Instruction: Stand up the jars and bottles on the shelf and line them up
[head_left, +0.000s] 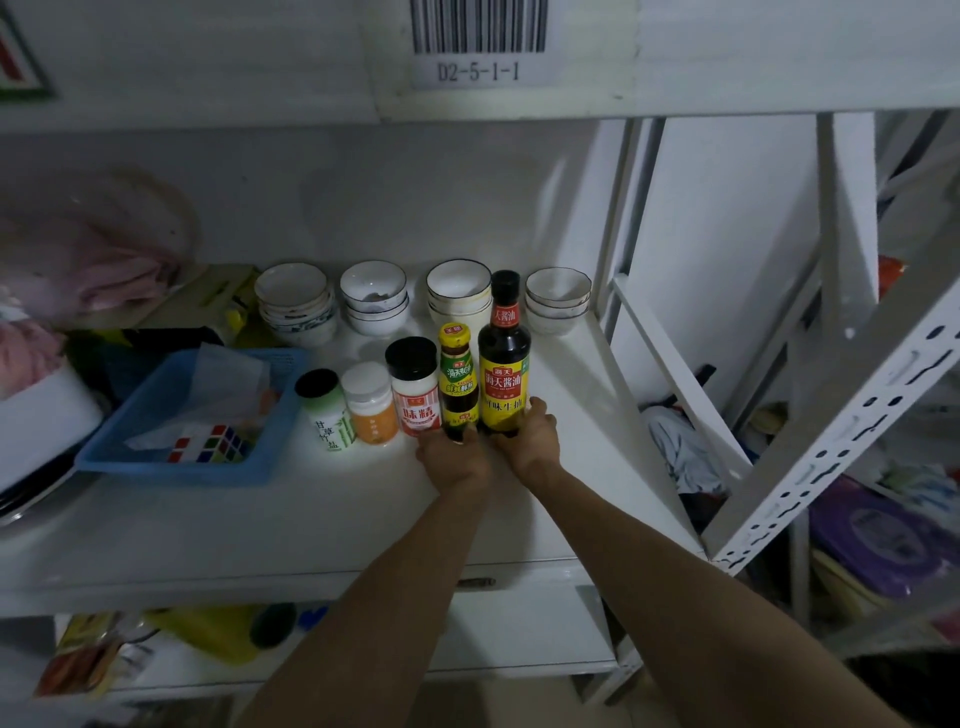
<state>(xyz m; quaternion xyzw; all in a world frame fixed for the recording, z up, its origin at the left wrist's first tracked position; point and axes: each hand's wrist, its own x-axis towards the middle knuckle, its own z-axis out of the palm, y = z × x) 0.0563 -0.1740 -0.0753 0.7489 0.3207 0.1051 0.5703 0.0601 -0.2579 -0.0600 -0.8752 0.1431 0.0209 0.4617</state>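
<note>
Five containers are standing upright in a row on the white shelf (291, 525). The left hand (454, 460) is wrapping its fingers (470, 435) around the small sauce bottle (459, 382), while the right hand (530, 436) is gripping the tall soy sauce bottle (504, 358) just beside it.

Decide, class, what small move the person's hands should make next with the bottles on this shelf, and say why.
Probably let go. All five containers stand upright in a row, and the left hand and right hand grip the bases of the small sauce bottle and the tall soy sauce bottle, which sit close together. At most, nudge them level first.
</note>
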